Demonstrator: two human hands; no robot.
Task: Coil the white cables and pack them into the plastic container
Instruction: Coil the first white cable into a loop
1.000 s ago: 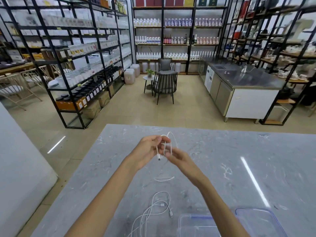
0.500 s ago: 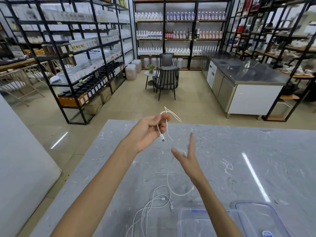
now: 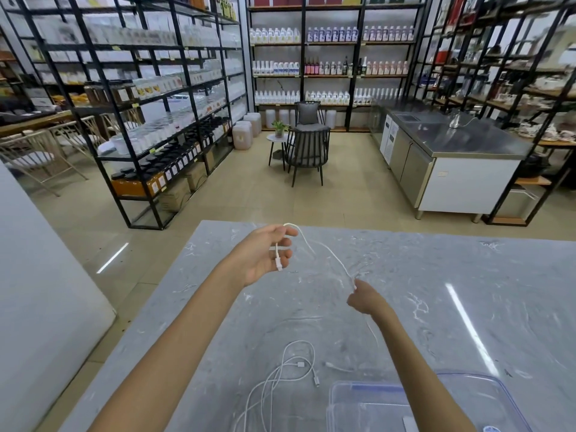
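Your left hand (image 3: 263,255) is holding a cable (image 3: 339,261) up above the desk (image 3: 514,291), palm turned towards you, fingers curling round it near one end. The plug (image 3: 279,265) is hanging down across those fingers. From the top of that hand the cable is arching over and running down to the right, clear of the desk, to your right hand (image 3: 364,299). That hand is pinching the cable, fingers curled in and the back of the hand facing you. Below the pinch the cable is trailing down in a blur beside your right forearm, and I cannot tell where it ends.

Both hands are hovering over the middle of the desk, well apart, the left one higher and farther from you.

Nearer to you, between your forearms, loose cables (image 3: 290,366) are lying in an untidy loop on the desk, their strands running off the bottom of the view. A short white end (image 3: 338,367) is lying just right of them. The container (image 3: 335,400) is sitting at the near edge, just right of the loose cables and partly hidden by your right forearm. A clear lid (image 3: 505,397) is lying on the other side of that forearm.

Beyond the desk, shelves (image 3: 156,120) are lining the walls, with a chair (image 3: 307,151) and a steel cabinet (image 3: 452,141) standing on the floor.
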